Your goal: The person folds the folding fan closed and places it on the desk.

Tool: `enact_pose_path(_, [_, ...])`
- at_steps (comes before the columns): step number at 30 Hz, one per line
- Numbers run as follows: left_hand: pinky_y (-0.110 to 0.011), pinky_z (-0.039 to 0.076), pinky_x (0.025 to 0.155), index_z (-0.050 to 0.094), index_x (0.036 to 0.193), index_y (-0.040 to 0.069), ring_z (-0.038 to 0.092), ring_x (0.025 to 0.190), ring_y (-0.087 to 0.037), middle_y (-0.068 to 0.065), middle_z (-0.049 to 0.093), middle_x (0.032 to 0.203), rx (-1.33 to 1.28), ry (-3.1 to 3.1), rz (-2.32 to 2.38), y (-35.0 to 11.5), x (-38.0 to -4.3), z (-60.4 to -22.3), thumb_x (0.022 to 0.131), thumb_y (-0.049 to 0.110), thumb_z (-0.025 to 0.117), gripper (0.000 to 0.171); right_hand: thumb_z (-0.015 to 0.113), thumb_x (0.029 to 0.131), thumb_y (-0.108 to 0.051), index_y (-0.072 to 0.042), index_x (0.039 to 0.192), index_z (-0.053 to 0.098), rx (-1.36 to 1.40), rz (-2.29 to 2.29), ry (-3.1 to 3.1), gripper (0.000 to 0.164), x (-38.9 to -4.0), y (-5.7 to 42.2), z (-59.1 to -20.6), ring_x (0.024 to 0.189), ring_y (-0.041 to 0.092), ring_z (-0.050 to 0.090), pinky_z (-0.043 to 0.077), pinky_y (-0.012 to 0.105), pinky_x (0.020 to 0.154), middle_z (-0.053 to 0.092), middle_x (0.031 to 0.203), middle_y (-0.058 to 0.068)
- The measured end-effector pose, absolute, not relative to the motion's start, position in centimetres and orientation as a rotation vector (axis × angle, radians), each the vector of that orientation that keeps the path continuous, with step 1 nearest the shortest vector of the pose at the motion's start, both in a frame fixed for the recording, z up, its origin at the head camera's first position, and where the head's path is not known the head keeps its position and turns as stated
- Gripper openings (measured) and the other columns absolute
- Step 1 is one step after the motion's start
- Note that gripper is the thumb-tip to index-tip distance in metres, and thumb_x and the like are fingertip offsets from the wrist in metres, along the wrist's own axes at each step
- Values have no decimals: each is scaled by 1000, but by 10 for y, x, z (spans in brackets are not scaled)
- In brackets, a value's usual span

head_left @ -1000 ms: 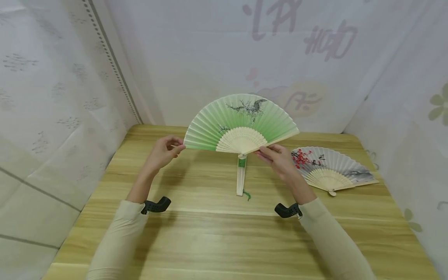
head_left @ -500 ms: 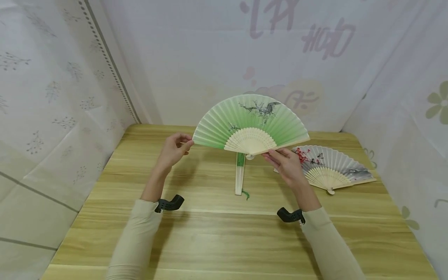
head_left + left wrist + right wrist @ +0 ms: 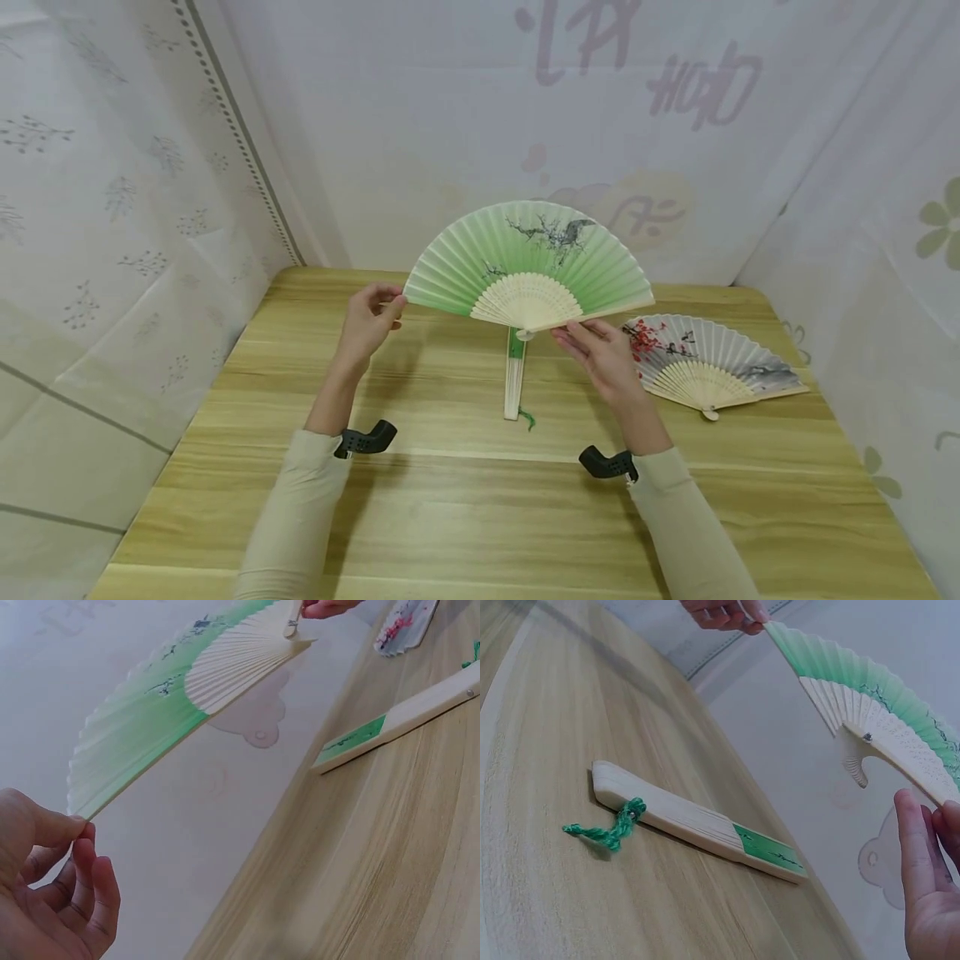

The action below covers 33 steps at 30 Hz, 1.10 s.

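A green folding fan point(image 3: 465, 258) with a dark branch print is spread wide and held up above the table. My left hand point(image 3: 367, 323) pinches its left outer corner between thumb and fingertips, as the left wrist view shows with the hand point(image 3: 56, 877) at the corner. My right hand point(image 3: 606, 357) grips the right guard stick close to the pivot. Below the raised fan lies a second, folded fan point(image 3: 514, 379) with a green section and a green cord tassel point(image 3: 615, 829) at its pivot end.
A spread grey-white folding fan point(image 3: 705, 358) with red blossoms lies on the right of the wooden table point(image 3: 465, 517), partly behind my right hand. Printed white cloth point(image 3: 420, 108) hangs behind and at both sides of the table.
The spread green fan and both hands shifted right, then slightly back left. Both hands keep their hold on it; the two fans on the table stay put.
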<state>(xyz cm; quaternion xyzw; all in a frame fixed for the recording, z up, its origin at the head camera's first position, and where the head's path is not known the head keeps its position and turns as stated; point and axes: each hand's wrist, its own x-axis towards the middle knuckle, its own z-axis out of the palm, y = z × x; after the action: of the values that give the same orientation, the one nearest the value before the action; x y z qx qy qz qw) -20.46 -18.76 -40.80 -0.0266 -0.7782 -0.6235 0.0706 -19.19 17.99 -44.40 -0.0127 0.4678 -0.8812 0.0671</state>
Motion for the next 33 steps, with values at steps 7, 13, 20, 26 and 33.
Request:
enact_pose_path(7, [-22,55,71,59,119,-11,57,81,-17,-14,60,104,-57,-2273,-1897,-184,-202,-411,102,7,63,25,63,100,0,10,108,62,-74,-2628,1461,13,-193,180,-446,102,31,71,49,42,99,69,105,22])
enact_pose_path(13, [-21,55,68,60,117,-9,56,78,-14,-18,61,103,-63,-2258,-1901,-185,-201,-416,102,5,62,20,64,100,-1,10,106,63,-84,-2600,1536,13,-195,179,-448,100,31,71,51,41,96,70,103,20])
enact_pose_path(20, [-20,55,69,60,118,-11,57,79,-13,-16,61,103,-55,-2260,-1880,-186,-203,-417,102,7,63,24,63,100,1,11,104,64,-120,-2580,1580,10,-195,176,-449,99,31,72,53,41,93,70,100,20])
enact_pose_path(26, [-22,55,68,59,117,-10,57,79,-18,-17,61,104,-90,-2284,-1850,-187,-205,-414,102,7,62,23,62,101,1,13,105,61,-100,-2557,1595,12,-196,175,-449,99,32,71,53,41,94,69,100,20])
enact_pose_path(33, [-22,55,69,59,119,-9,57,79,-18,-22,60,107,-140,-2322,-1832,-190,-207,-411,103,9,62,24,63,101,0,17,108,57,-100,-2508,1658,19,-197,174,-447,98,32,72,54,39,92,68,101,22])
